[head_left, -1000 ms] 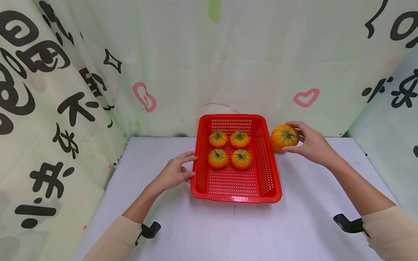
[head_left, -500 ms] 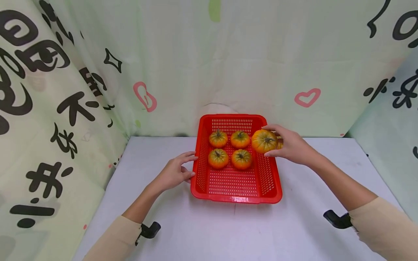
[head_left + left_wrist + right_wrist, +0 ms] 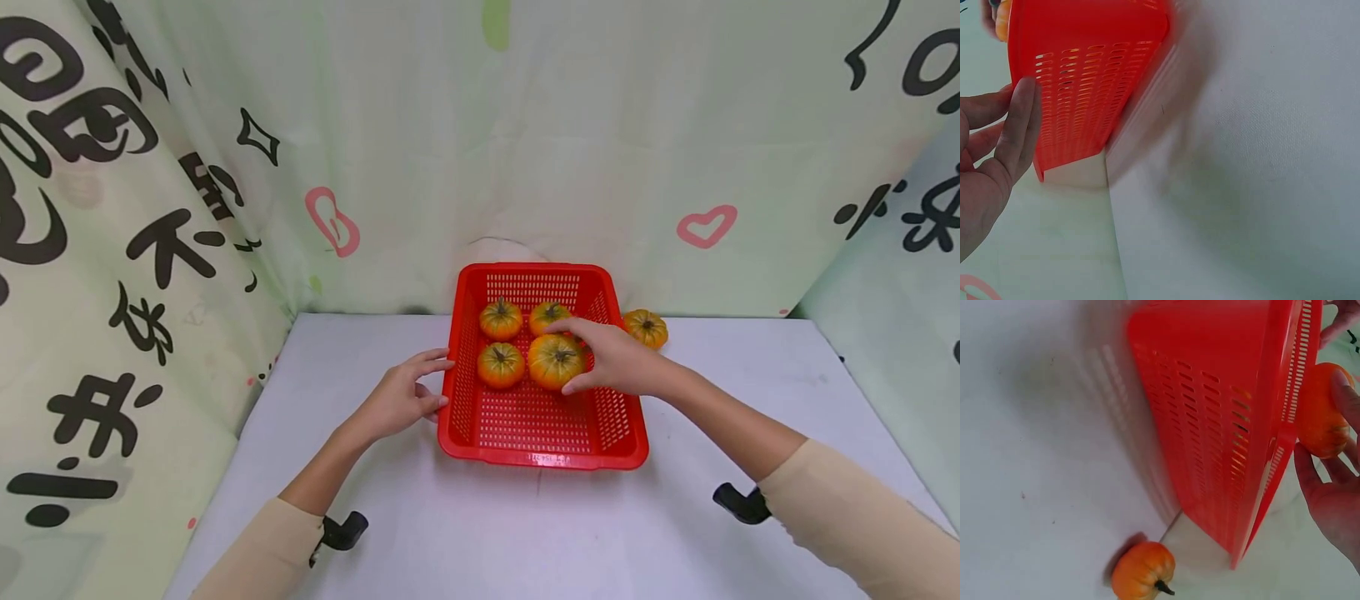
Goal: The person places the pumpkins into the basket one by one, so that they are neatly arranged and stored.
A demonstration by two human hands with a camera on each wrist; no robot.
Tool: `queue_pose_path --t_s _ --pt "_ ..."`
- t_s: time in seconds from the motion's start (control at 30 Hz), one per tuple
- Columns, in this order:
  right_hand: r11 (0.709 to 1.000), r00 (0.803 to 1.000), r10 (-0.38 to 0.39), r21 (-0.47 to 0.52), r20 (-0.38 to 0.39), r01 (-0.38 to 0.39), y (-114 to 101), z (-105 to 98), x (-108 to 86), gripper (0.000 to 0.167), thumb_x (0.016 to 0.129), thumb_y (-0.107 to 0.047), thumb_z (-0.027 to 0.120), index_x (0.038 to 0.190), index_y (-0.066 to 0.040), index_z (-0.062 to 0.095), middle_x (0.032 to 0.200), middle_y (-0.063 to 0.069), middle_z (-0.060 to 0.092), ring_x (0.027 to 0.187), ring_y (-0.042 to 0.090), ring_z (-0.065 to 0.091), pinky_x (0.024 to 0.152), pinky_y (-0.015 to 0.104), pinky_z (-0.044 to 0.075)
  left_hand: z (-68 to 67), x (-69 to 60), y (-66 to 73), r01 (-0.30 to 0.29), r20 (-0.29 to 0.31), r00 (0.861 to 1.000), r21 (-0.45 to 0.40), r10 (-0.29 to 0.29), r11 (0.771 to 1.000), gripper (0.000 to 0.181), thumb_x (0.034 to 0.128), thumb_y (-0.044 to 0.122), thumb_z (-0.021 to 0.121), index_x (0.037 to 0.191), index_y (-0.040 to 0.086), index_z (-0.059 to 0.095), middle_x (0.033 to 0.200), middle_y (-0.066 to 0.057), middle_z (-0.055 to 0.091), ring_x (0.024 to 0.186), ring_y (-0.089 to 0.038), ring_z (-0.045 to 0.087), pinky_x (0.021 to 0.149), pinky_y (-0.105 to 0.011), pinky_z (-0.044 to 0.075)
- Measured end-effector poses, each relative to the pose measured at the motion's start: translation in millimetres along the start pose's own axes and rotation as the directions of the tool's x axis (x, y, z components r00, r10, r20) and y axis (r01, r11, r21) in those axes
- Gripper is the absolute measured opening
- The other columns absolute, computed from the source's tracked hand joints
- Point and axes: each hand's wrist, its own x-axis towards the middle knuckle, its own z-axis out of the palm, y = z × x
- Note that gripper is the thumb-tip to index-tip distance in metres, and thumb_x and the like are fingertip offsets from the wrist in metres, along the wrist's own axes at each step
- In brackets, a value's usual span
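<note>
My right hand point(image 3: 617, 358) grips a small orange pumpkin point(image 3: 557, 362) between thumb and fingers, above the inside of a red plastic basket point(image 3: 543, 457). That pumpkin covers the front-right spot, so whatever lies beneath is hidden. In the right wrist view the held pumpkin point(image 3: 1324, 411) shows past the basket's rim. Inside the basket sit a back-left pumpkin point(image 3: 501, 319), a front-left pumpkin point(image 3: 500, 365) and a back-right pumpkin point(image 3: 547, 313), partly behind my fingers. My left hand point(image 3: 401, 396) touches the basket's left rim with fairly straight fingers, seen closer in the left wrist view.
One more pumpkin point(image 3: 646, 329) lies on the white table point(image 3: 525, 533) just right of the basket, near the back edge. A printed cloth point(image 3: 570, 150) hangs behind the table and along both sides.
My right hand has carried the pumpkin leftward from beside the basket, over its right rim, to above the front-right pumpkin. A pumpkin on the table has come into view. The left hand stays put.
</note>
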Motion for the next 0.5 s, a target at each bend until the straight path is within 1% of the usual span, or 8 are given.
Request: queue_pose_path --t_s 0.1,0.23,0.33,0.4,0.5 --pt "1.000 0.999 -0.015 0.012 0.046 0.015 -5.5 6.8 3.5 0.078 0.080 -0.021 0.090 0.148 -0.016 0.052 0.147 0.010 0.056 0.135 0.032 0.052 0.096 0.048 0.060 -0.3 -0.6 0.5 0.000 0.002 1.000 0.000 0.000 1.000 0.060 0.0933 0.004 0.074 0.150 0.007 0.054 0.165 -0.006 0.039 0.076 -0.011 0.073 0.077 -0.031 0.064" --pt "0.999 0.993 -0.046 0.003 0.106 0.046 -13.8 15.0 9.2 0.077 0.080 -0.020 0.090 0.148 -0.018 0.052 0.144 0.007 0.058 0.132 0.029 0.054 0.094 0.044 0.061 -1.1 -1.0 1.7 -0.001 -0.002 1.000 0.001 0.001 1.000 0.060 0.0932 0.004 0.074 0.150 0.007 0.054 0.164 -0.006 0.040 0.076 -0.011 0.073 0.078 -0.031 0.064" --pt "0.997 0.987 -0.070 -0.010 0.148 0.072 -18.2 21.5 14.1 0.077 0.080 -0.020 0.090 0.147 -0.019 0.052 0.144 0.004 0.059 0.132 0.026 0.055 0.094 0.041 0.061 -1.1 -0.6 1.4 -0.005 -0.003 1.000 0.004 0.005 1.000 0.060 0.0929 0.004 0.074 0.150 0.007 0.054 0.164 -0.006 0.040 0.075 -0.012 0.073 0.078 -0.031 0.064" --pt "0.997 0.981 -0.076 -0.009 0.178 0.079 -20.9 25.8 17.0 0.077 0.080 -0.020 0.090 0.147 -0.020 0.052 0.144 0.003 0.059 0.132 0.026 0.055 0.094 0.041 0.061 -0.7 -0.3 0.5 -0.006 -0.003 1.000 0.003 0.006 1.000 0.061 0.0928 0.004 0.074 0.150 0.007 0.054 0.164 -0.005 0.040 0.075 -0.011 0.073 0.077 -0.031 0.064" --pt "0.997 0.972 -0.071 -0.012 0.224 0.075 -23.9 32.6 21.1 0.076 0.080 -0.021 0.089 0.147 -0.022 0.053 0.144 0.002 0.059 0.135 0.025 0.054 0.099 0.041 0.059 0.3 0.2 -1.1 -0.003 -0.004 1.000 -0.001 0.003 1.000 0.061 0.0925 0.003 0.075 0.150 0.008 0.054 0.164 -0.005 0.040 0.076 -0.011 0.073 0.077 -0.030 0.064"
